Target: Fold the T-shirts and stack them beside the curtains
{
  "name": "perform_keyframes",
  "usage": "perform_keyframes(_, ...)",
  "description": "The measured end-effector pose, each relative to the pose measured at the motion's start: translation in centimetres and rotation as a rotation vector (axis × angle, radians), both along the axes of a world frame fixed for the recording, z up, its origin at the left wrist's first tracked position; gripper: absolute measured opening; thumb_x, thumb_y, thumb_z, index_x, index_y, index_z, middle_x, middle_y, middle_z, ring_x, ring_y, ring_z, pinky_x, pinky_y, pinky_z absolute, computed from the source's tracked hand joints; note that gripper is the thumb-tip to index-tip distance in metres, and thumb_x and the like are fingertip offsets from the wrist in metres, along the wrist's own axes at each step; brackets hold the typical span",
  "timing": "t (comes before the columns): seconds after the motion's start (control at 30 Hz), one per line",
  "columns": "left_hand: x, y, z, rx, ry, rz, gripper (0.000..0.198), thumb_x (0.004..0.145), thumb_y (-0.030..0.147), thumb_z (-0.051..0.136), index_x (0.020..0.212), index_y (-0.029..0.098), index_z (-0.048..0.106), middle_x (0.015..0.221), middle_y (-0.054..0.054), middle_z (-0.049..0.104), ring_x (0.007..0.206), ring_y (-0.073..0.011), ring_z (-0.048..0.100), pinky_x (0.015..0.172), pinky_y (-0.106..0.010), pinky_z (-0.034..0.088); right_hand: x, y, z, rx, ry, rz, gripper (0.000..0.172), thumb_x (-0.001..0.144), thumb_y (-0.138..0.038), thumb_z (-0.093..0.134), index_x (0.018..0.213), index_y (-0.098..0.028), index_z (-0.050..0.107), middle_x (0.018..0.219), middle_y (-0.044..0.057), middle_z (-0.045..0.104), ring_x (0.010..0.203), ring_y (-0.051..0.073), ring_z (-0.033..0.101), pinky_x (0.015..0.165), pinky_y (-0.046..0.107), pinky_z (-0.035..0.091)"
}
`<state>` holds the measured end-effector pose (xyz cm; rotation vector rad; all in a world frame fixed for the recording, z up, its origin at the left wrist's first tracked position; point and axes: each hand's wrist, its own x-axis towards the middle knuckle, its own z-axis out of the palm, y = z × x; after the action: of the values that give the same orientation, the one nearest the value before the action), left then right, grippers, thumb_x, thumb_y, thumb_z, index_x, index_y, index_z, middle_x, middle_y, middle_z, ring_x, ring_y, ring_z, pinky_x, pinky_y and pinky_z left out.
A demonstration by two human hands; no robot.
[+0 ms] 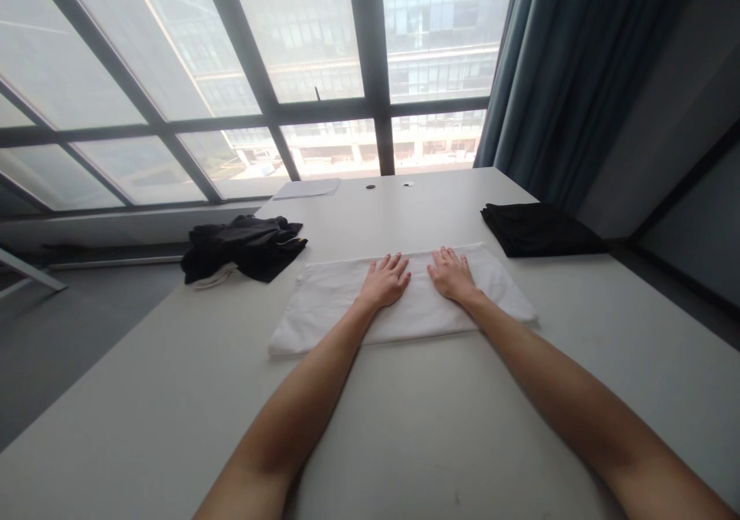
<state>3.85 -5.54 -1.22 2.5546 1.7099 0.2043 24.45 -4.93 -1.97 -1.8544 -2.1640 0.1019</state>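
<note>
A white folded cloth [329, 304] lies flat across the middle of the white table [398, 420], its long side running left to right. My left hand [386, 280] rests palm down on it, a little left of its middle, fingers stretched out. Just to the right, my right hand [452, 273] presses flat on the same cloth with its fingers extended. A gap of bare white fabric separates the two hands. Whether the cloth is a garment cannot be made out.
A rumpled heap of dark clothes [243, 244] sits at the table's left edge. Neatly folded black fabric [537, 229] lies at the right. Behind are a white sheet [306, 189], a round dark table hole [371, 187], windows and a blue curtain [555, 81].
</note>
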Motion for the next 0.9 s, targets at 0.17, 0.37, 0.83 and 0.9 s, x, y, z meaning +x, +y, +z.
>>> perform_keyframes(0.17,0.02,0.15,-0.19,0.001,0.004,0.043,0.061,0.103,0.051,0.025,0.159,0.027,0.028,0.169,-0.004,0.015,0.155,-0.0291,0.013,0.122,-0.060,0.012,0.06,0.00,0.04,-0.014,-0.011,-0.004,0.057,0.102,-0.041,0.033,0.153,-0.014,0.039,0.163,0.016,0.032,0.150,0.029,0.025,0.120,0.053,0.016)
perform_keyframes(0.37,0.02,0.15,-0.16,-0.004,0.006,0.024,0.062,0.103,0.051,0.025,0.159,0.024,0.029,0.168,-0.005,0.021,0.154,-0.0309,0.018,0.121,-0.061,0.015,0.07,0.00,-0.06,-0.009,-0.023,-0.002,0.057,0.103,-0.040,0.032,0.153,-0.013,0.038,0.163,0.016,0.032,0.151,0.029,0.025,0.120,0.052,0.017)
perform_keyframes(0.83,0.30,-0.32,0.09,0.049,-0.022,0.048,0.063,0.103,0.051,0.028,0.155,0.015,0.037,0.164,-0.011,0.031,0.151,-0.0293,0.026,0.122,-0.054,0.019,0.09,0.05,-0.22,-0.003,-0.014,-0.003,0.057,0.102,-0.040,0.034,0.152,-0.013,0.041,0.162,0.016,0.033,0.150,0.029,0.026,0.120,0.053,0.018)
perform_keyframes(0.9,0.22,-0.20,-0.09,0.045,-0.032,0.050,0.063,0.103,0.051,0.028,0.155,0.016,0.037,0.164,-0.010,0.030,0.151,-0.0294,0.026,0.122,-0.055,0.019,0.16,0.04,-0.06,-0.004,0.004,0.000,0.057,0.101,-0.040,0.035,0.151,-0.012,0.042,0.162,0.016,0.034,0.150,0.029,0.026,0.120,0.054,0.018)
